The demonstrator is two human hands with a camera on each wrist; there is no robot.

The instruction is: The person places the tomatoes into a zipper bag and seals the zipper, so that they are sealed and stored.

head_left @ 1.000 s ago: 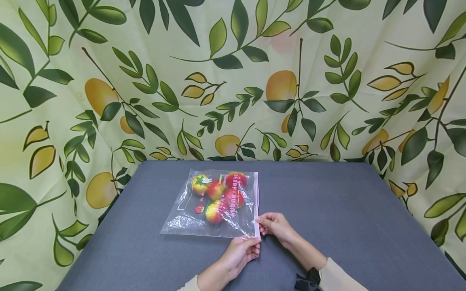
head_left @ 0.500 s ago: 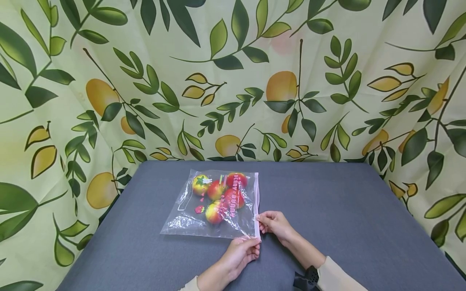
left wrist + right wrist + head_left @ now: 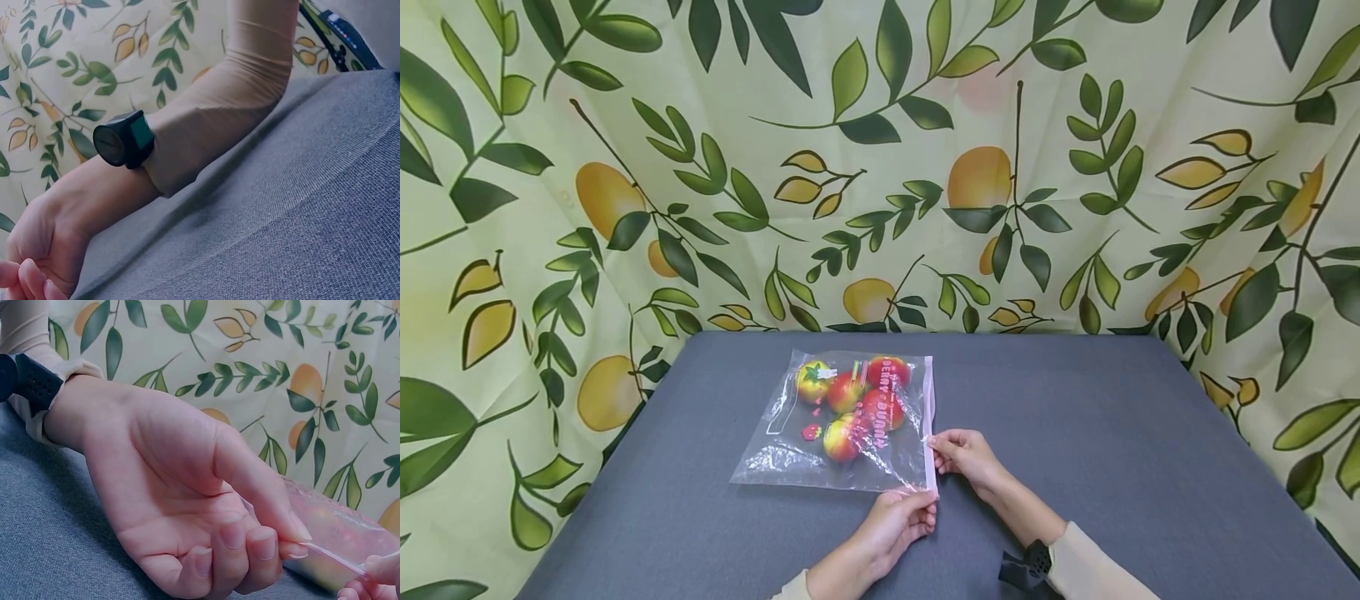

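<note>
Both hands pinched on zip bag edge, fingertips partly hidden behind plastic.

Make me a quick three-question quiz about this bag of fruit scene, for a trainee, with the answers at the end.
1. True or false: both hands pinch the bag's pink zip strip.
2. Which hand holds the strip's near corner? A) left hand B) right hand C) neither
3. Fill in: the bag lies flat on the grey ____.

Key:
1. True. Each hand's thumb and fingers close on the strip.
2. A. The left hand is at the near corner; the right hand pinches a little further along.
3. Table.
</note>
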